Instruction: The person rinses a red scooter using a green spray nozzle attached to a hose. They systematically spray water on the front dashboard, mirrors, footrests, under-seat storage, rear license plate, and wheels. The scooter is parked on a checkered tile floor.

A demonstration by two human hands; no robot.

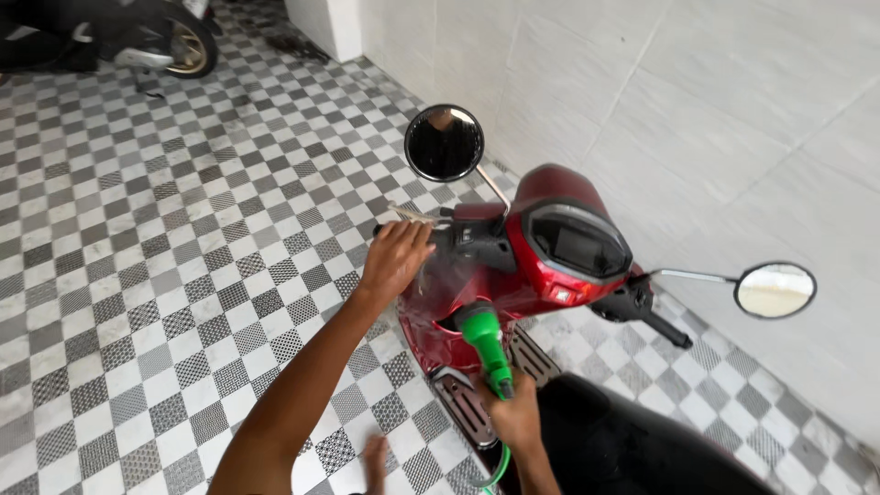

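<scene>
right hand point(515, 414): grip wrapped round the stem of a green plastic spray nozzle point(484, 335) with a thin green hose point(500, 466) trailing below
seat point(623, 445): black, smooth, nearest
scooter point(500, 275): glossy red body, wet sheen, ribbed footboard, dark oval display
left hand point(396, 257): grip curled over the left handlebar end
mirrors: two round ones on thin stalks
floor point(165, 275): grey-white checkered textured tiles
wall: pale large tiles
far: another scooter's wheel point(188, 46)

Screen: dash display point(580, 246) on the red scooter point(541, 266), between the handlebars
Shape: rounded, wide panel under a glossy cover
Colours: dark grey, black surround
Packages, labels, signs: none visible
</scene>
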